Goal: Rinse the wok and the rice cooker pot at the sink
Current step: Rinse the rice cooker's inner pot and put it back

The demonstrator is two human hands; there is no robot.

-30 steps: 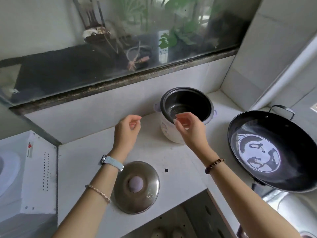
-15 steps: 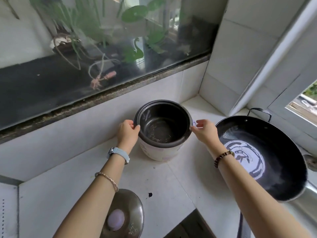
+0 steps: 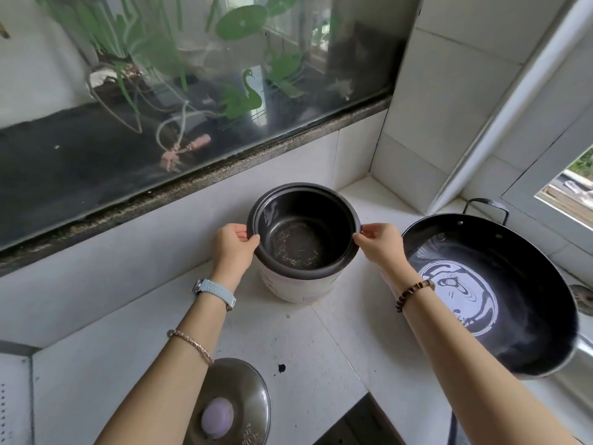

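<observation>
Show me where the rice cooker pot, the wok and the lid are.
rice cooker pot (image 3: 298, 248), head view, dark inner floor.
wok (image 3: 529, 284), head view, bare dark inner wall.
lid (image 3: 237, 383), head view, metal dome above the knob.

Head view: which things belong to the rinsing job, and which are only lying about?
Job: rice cooker pot, held at its rim by the left hand and right hand; wok.
Lying about: metal lid, cooker body, plants behind the glass.

Steel lid (image 3: 247, 391) on counter (image 3: 288, 332) (purple knob); plants (image 3: 240, 22) behind window (image 3: 80, 139)
</observation>
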